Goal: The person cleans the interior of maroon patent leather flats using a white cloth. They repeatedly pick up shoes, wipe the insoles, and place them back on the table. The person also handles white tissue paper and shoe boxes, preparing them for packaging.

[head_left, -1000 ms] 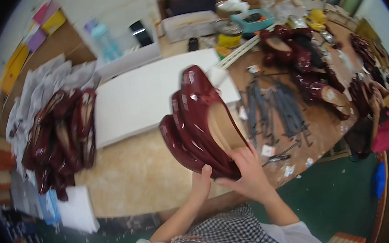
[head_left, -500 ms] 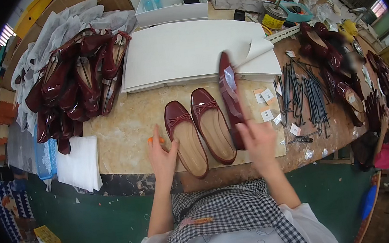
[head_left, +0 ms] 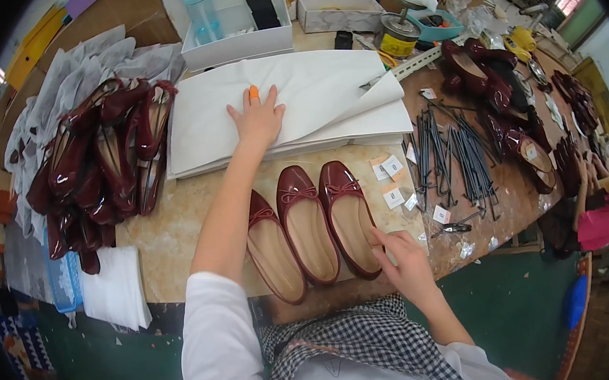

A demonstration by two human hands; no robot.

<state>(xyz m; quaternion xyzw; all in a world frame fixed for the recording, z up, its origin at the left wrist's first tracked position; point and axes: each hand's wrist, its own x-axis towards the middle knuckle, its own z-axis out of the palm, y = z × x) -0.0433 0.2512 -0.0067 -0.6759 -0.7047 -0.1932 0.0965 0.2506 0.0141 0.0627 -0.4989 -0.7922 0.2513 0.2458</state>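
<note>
Three burgundy patent-leather flats with small bows [head_left: 307, 234] stand side by side on a tan marbled counter [head_left: 172, 258], toes pointing away from the worker, the leftmost partly behind a forearm. The right hand [head_left: 405, 257] is at the outer shoe, fingers loosely bent; from where I stand, I cannot tell whether they grip its rim. The left hand [head_left: 260, 121], an orange band [head_left: 254, 91] on one finger, lies flat and spread on a stack of white paper sheets [head_left: 331, 88], grasping nothing. The trio is lined up but unwrapped; a heap of glossy burgundy shoes [head_left: 99, 155] at left remains outside the row.
</note>
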